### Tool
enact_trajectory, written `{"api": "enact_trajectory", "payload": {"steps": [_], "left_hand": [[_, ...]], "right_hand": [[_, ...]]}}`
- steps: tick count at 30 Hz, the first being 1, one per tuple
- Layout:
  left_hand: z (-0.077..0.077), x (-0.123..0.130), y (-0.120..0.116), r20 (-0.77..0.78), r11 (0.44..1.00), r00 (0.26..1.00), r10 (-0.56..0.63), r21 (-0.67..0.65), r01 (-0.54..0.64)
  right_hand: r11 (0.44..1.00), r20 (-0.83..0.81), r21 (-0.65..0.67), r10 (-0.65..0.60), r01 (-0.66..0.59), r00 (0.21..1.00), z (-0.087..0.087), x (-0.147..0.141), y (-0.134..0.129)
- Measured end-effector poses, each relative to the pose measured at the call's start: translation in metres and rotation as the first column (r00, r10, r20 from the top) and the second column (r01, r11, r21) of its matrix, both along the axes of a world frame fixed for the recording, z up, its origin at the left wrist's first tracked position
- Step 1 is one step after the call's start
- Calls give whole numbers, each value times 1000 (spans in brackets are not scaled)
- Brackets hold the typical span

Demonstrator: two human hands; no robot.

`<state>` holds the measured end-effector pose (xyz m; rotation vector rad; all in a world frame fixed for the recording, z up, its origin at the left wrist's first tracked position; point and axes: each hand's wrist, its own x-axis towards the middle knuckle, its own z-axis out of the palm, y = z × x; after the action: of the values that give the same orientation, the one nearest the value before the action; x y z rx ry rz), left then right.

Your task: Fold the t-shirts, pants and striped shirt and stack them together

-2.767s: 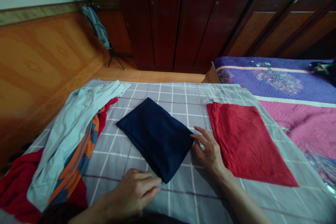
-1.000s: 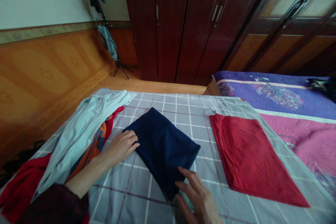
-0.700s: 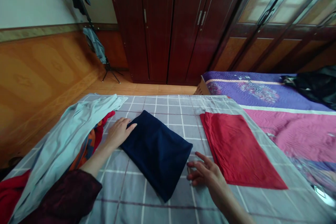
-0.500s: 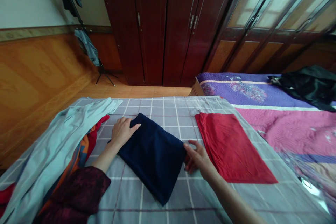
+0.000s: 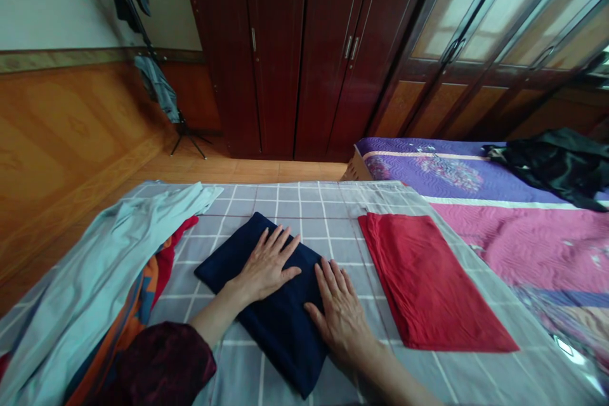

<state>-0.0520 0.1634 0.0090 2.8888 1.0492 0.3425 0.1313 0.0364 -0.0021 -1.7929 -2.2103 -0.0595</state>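
A folded navy blue garment [image 5: 285, 330] lies at an angle on the grey checked bedspread [image 5: 238, 365]. My left hand [image 5: 269, 264] rests flat on its upper middle, fingers spread and pointing away from me. Along the garment's right edge lies my right hand [image 5: 339, 307], palm down with the fingers stretched out and the thumb apart. Neither hand grips the cloth. To the right, apart from my hand, is a folded red garment [image 5: 435, 282] lying flat. Whether the navy piece is trousers or a top cannot be made out.
Loose clothes lie in a heap on the left, a pale blue garment [image 5: 99, 254] over an orange one [image 5: 137, 311]. Beyond the bed stands a dark red wardrobe [image 5: 280, 76]. A second bed [image 5: 499, 235] on the right bears a black garment [image 5: 556, 162]. A coat stand [image 5: 152, 54] fills the far left corner.
My left hand has moved right from the garment's left corner onto its middle. My right hand has let go of the right corner and now lies flat. The garment's left side reaches further out.
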Motion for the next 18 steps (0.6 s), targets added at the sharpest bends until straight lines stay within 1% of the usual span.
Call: {"api": "enact_trajectory", "payload": {"steps": [2, 4, 6, 7, 8, 9, 10, 11, 12, 13, 14, 15, 16, 17, 18], "left_hand": [[-5, -18, 14, -1, 994, 995, 104, -38, -104], [-8, -39, 30, 3, 970, 972, 236, -56, -235], [-7, -60, 44, 9, 923, 924, 383, -39, -383], [-6, -69, 50, 7, 896, 896, 444, -24, -443], [-4, -77, 55, 3, 873, 873, 488, -9, -488], [-2, -83, 58, -2, 856, 856, 517, 0, -517], [1, -87, 60, -7, 848, 848, 530, 4, -530], [4, -89, 61, -12, 845, 845, 535, 3, -535], [6, -90, 61, -14, 844, 844, 536, -5, -537], [8, -89, 60, -18, 842, 842, 539, -22, -539], [10, -87, 59, -25, 837, 838, 545, -49, -546], [11, -85, 58, -31, 828, 832, 555, -81, -555], [12, -83, 57, -38, 815, 822, 567, -117, -568], [12, -82, 56, -47, 799, 812, 582, -156, -581], [13, -80, 56, -56, 783, 803, 593, -192, -592]], "right_hand": [[998, -60, -16, -69, 68, 996, -5, 4, -7], [992, -166, -36, -127, 123, 978, -6, 11, -17], [979, -331, -68, -206, 194, 921, -4, 19, -27], [966, -432, -93, -257, 241, 864, -3, 23, -32], [949, -542, -132, -311, 287, 781, -1, 27, -37], [927, -650, -194, -366, 320, 666, 1, 30, -42], [903, -741, -283, -420, 324, 524, 4, 33, -45], [876, -801, -386, -474, 288, 366, 8, 34, -48], [849, -826, -479, -521, 221, 213, 12, 34, -51], [822, -821, -552, -565, 143, 80, 16, 33, -52], [794, -797, -603, -603, 79, -22, 21, 31, -53], [769, -768, -639, -634, 32, -89, 26, 27, -52], [750, -744, -661, -657, -4, -126, 30, 24, -51], [733, -723, -679, -677, -36, -135, 33, 20, -49], [715, -706, -695, -698, -71, -122, 35, 16, -47]]}}
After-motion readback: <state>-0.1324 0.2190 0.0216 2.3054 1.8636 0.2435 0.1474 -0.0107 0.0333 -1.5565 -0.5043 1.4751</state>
